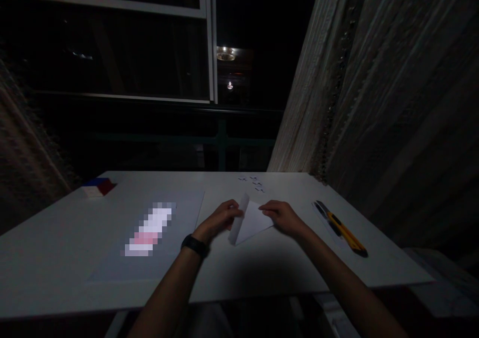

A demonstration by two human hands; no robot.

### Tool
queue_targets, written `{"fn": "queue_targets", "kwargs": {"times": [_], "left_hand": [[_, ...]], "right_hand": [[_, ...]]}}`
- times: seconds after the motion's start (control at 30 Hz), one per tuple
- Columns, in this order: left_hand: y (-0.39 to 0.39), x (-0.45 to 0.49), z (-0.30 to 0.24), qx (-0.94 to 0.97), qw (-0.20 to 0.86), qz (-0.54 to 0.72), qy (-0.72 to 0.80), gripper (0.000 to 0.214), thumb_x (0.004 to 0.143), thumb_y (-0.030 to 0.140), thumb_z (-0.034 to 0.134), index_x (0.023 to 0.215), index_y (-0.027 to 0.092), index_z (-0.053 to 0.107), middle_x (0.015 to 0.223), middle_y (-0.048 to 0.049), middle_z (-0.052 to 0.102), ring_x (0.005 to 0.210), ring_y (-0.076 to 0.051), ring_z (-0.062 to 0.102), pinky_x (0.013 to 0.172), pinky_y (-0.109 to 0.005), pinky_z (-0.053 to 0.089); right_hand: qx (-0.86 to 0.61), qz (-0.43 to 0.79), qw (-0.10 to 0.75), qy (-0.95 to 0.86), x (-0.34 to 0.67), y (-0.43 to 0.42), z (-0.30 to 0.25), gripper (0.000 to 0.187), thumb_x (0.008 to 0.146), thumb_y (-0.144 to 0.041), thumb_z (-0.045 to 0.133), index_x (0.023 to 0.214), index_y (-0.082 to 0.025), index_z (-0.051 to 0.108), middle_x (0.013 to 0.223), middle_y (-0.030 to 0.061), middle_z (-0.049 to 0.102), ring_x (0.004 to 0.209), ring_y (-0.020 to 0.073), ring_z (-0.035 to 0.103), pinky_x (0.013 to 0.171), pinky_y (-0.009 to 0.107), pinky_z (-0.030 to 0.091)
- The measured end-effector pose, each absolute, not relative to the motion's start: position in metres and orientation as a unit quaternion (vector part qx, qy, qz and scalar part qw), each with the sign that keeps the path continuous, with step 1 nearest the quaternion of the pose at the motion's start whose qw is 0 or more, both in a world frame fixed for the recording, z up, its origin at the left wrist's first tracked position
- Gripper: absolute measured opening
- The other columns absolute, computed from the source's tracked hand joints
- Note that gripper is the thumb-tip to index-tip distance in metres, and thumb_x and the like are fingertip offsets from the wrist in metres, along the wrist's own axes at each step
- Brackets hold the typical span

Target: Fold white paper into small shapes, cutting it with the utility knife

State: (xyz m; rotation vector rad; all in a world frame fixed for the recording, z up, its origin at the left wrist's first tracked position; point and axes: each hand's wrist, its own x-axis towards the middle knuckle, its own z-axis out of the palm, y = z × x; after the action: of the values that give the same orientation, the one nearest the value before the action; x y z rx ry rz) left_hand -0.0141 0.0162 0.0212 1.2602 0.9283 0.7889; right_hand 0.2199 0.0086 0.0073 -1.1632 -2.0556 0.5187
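Observation:
A small folded sheet of white paper (254,223) is held between my two hands above the white table (247,283). My left hand (224,214), with a dark watch (195,246) on its wrist, pinches the paper's left side, where a narrow flap stands up along a crease. On the paper's upper right edge, the thumb and fingers of my right hand (281,215) are closed. The paper tapers to a corner pointing down and left. Some fingertips of my left hand are hidden behind the flap.
A yellow utility knife (344,231) lies at the right with a dark slim tool (327,216) beside it. To the left, a bright, pixelated screen (151,228) rests on a large sheet (108,265). A coloured cube (98,187) sits far left; several small dark-marked pieces (256,183) lie at the back.

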Motion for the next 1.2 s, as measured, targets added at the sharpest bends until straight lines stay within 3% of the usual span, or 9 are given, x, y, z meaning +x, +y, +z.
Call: {"fn": "queue_targets", "kwargs": {"times": [0.23,0.33,0.47,0.63,0.7,0.77,0.9,1.0,1.2], "left_hand": [[0.017,-0.016,0.019,0.618,0.623,0.294,0.379,0.042,0.071,0.056,0.058,0.081,0.015,0.050,0.071,0.0000,0.053,0.053,-0.010,0.054,0.046,-0.023,0.045],[0.020,-0.016,0.014,0.612,0.586,0.335,0.412,0.045,0.066,0.048,0.068,0.091,0.016,0.048,0.063,0.0041,0.049,0.049,-0.009,0.051,0.043,-0.022,0.046],[0.021,-0.016,0.011,0.593,0.574,0.376,0.421,0.069,0.057,0.032,0.079,0.115,0.019,0.045,0.061,0.0079,0.046,0.044,-0.007,0.049,0.039,-0.022,0.046],[0.022,-0.013,0.010,0.580,0.562,0.398,0.435,0.037,0.065,0.032,0.072,0.091,0.009,0.060,0.049,0.0055,0.047,0.041,-0.008,0.050,0.043,-0.023,0.049],[0.023,-0.013,0.009,0.564,0.571,0.401,0.441,0.029,0.070,0.033,0.067,0.084,0.008,0.061,0.051,0.0018,0.052,0.044,-0.010,0.053,0.046,-0.025,0.051],[0.024,-0.012,0.009,0.556,0.588,0.387,0.442,0.026,0.073,0.033,0.064,0.079,0.008,0.061,0.054,-0.0014,0.057,0.046,-0.011,0.056,0.047,-0.025,0.052],[0.024,-0.013,0.008,0.553,0.594,0.377,0.446,0.023,0.074,0.027,0.064,0.087,0.007,0.062,0.055,-0.0009,0.057,0.046,-0.011,0.056,0.047,-0.025,0.052],[0.024,-0.013,0.007,0.562,0.581,0.382,0.449,0.035,0.069,0.019,0.068,0.100,0.006,0.060,0.050,0.0035,0.052,0.045,-0.010,0.054,0.048,-0.025,0.053],[0.024,-0.016,0.004,0.565,0.590,0.367,0.445,0.039,0.064,0.016,0.072,0.100,0.008,0.060,0.057,0.0037,0.052,0.050,-0.009,0.054,0.052,-0.026,0.055]], "right_hand": [[-0.439,0.282,0.277,-0.807,0.206,0.025,0.015,0.022,0.077,-0.021,0.055,0.090,-0.016,0.071,0.090,0.0067,0.071,0.084,0.0189,0.063,0.080,0.031,0.045],[-0.431,0.323,0.252,-0.804,0.197,0.031,0.020,0.022,0.073,-0.023,0.057,0.087,-0.013,0.072,0.082,0.0060,0.072,0.077,0.0187,0.064,0.074,0.030,0.046],[-0.424,0.319,0.248,-0.810,0.196,0.027,0.031,0.027,0.071,-0.024,0.060,0.094,-0.013,0.070,0.087,0.0062,0.071,0.080,0.0191,0.064,0.074,0.029,0.047],[-0.606,0.121,0.349,-0.705,0.261,-0.011,0.040,0.036,0.081,-0.038,0.051,0.105,-0.016,0.066,0.104,0.0113,0.067,0.088,0.0209,0.063,0.079,0.031,0.047],[-0.717,-0.024,0.321,-0.618,0.303,-0.032,0.036,0.041,0.084,-0.042,0.045,0.109,-0.015,0.063,0.104,0.0143,0.066,0.091,0.0246,0.062,0.079,0.035,0.046],[-0.797,-0.120,0.236,-0.543,0.340,-0.053,0.026,0.046,0.084,-0.043,0.043,0.113,-0.011,0.060,0.104,0.0189,0.065,0.094,0.0286,0.061,0.076,0.037,0.045],[-0.819,-0.145,0.127,-0.541,0.377,-0.080,-0.002,0.046,0.086,-0.041,0.039,0.112,-0.008,0.059,0.096,0.0200,0.064,0.088,0.0271,0.062,0.069,0.034,0.045],[-0.819,-0.144,0.108,-0.545,0.378,-0.086,-0.013,0.045,0.088,-0.042,0.035,0.107,-0.010,0.062,0.088,0.0177,0.065,0.082,0.0255,0.062,0.066,0.032,0.044],[-0.819,-0.156,0.092,-0.545,0.373,-0.084,-0.015,0.043,0.088,-0.041,0.035,0.101,-0.013,0.064,0.085,0.0164,0.063,0.080,0.0261,0.061,0.066,0.033,0.043]]}}
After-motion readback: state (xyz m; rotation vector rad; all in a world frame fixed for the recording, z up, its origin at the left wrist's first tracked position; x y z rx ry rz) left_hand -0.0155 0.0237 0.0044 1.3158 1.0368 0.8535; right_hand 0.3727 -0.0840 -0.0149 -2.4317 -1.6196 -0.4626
